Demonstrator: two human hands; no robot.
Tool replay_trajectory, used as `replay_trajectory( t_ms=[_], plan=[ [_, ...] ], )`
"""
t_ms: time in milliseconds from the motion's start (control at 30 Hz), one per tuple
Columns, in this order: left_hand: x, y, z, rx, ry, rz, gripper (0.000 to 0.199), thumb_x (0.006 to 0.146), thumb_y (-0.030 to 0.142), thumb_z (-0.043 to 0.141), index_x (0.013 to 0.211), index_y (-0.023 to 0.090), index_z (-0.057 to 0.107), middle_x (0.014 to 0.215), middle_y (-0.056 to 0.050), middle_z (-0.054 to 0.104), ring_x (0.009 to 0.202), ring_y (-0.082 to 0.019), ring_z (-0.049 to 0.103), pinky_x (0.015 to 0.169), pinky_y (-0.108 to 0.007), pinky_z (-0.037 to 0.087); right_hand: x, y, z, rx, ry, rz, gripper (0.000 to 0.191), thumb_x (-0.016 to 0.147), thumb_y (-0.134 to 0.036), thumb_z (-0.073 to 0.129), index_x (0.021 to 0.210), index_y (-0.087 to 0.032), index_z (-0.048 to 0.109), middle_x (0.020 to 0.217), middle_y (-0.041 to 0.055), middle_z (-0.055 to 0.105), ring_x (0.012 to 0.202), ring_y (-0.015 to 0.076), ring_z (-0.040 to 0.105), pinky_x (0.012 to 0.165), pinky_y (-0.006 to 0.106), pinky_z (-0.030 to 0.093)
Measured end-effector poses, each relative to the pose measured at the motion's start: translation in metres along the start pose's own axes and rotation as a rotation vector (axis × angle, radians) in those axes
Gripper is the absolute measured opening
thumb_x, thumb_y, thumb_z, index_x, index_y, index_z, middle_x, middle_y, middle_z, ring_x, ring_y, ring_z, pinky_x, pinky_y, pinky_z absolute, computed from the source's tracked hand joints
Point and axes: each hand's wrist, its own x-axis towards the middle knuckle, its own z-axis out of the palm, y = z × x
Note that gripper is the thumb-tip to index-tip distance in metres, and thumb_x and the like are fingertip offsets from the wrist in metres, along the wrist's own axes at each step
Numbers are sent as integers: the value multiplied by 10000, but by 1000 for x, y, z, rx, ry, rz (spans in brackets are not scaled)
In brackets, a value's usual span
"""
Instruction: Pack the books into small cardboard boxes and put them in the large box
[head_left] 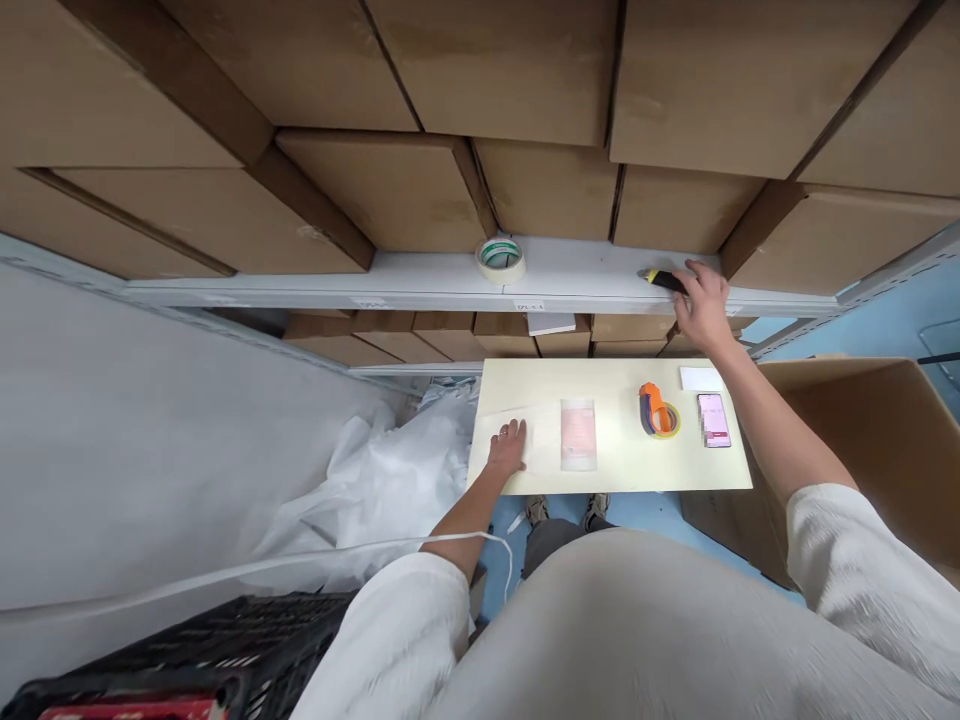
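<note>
Pinching the utility knife (pixel 664 280) by its handle with the right hand (pixel 703 305), at the shelf (pixel 585 262). Pressing the left hand (pixel 508 449) flat on a pale sheet (pixel 541 440) (perhaps clear film), seemingly for steadiness, beside the pink packet (pixel 578 435) on the table (pixel 540 378).

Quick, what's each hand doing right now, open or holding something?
Left hand: open, palm down on the pale tabletop, gripping nothing visible.
Right hand: closed, its grip on the black-and-yellow cutter at the shelf.
</note>
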Motion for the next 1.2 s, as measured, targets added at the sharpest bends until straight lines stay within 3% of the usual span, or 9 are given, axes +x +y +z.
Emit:
replay_trajectory(
  t_ms=[100, 167, 267, 367, 500, 600, 767, 1033, 1200],
  plan=[
    [-2, -1, 1, -25, 21, 24, 1250, 762, 519, 895, 1763, 240, 199, 1792, -240, 231, 1625, -473, 276, 1248, -573, 346, -34, -39, 6, 77, 8, -38, 509, 1003, -297, 455, 1502, -279, 553, 1587, 173, 518, 1467, 418, 441, 1161, 666, 322],
    [-3, -3, 1, -57, 9, 31, 1244, 764, 475, 886, 1762, 217, 189, 1805, -238, 198, 1641, -467, 244, 1261, -558, 329, -69, -75, 27, 167, -74, -60, 497, 1006, -281, 455, 1489, -290, 574, 1567, 162, 546, 1454, 403, 468, 1163, 653, 344],
    [-6, -7, 2, -131, -1, 31, 1207, 775, 414, 832, 1760, 211, 165, 1823, -229, 146, 1659, -454, 206, 1267, -541, 316, -130, -133, 80, 301, -288, -57, 503, 1022, -256, 439, 1499, -291, 594, 1548, 157, 583, 1455, 379, 493, 1187, 624, 371],
    [-8, -10, 2, -200, 27, 43, 1099, 807, 423, 748, 1749, 236, 214, 1818, -197, 198, 1649, -437, 237, 1269, -544, 308, -186, -184, 142, 364, -552, -22, 536, 1038, -265, 406, 1547, -234, 570, 1622, 178, 532, 1499, 374, 465, 1206, 604, 391],
    [-7, -11, 9, -226, 153, 34, 844, 975, 443, 539, 1741, 199, 283, 1813, -181, 240, 1653, -412, 237, 1300, -577, 248, -229, -225, 203, 241, -805, 73, 637, 1041, -316, 426, 1661, -168, 440, 1748, 212, 372, 1611, 397, 335, 1255, 618, 351],
    [-4, -10, 22, -220, 243, 91, 744, 1076, 408, 358, 1763, 155, 224, 1842, -171, 137, 1697, -360, 144, 1353, -568, 127, -242, -238, 230, 128, -860, 120, 683, 1085, -384, 364, 1725, -149, 326, 1820, 197, 204, 1682, 401, 172, 1310, 633, 250],
    [2, -19, 43, -213, 308, 197, 758, 1110, 480, 324, 1787, 205, 121, 1858, -113, 50, 1723, -313, 12, 1369, -590, -38, -257, -237, 250, 69, -879, 57, 717, 1106, -441, 324, 1759, -156, 238, 1843, 173, 100, 1707, 392, 33, 1346, 663, 95],
    [8, -46, 42, -209, 325, 321, 787, 1113, 549, 344, 1788, 218, 111, 1855, -88, 68, 1724, -279, 20, 1380, -558, -81, -268, -230, 253, 55, -876, 35, 724, 1114, -470, 322, 1761, -158, 232, 1847, 146, 73, 1713, 366, -10, 1363, 650, 57],
    [9, -56, 41, -216, 323, 327, 809, 1110, 570, 340, 1788, 197, 104, 1853, -105, 76, 1723, -293, 15, 1382, -552, -78, -269, -230, 254, 54, -868, 37, 722, 1115, -467, 334, 1763, -163, 232, 1847, 138, 72, 1713, 368, -5, 1364, 655, 53]
  ],
)
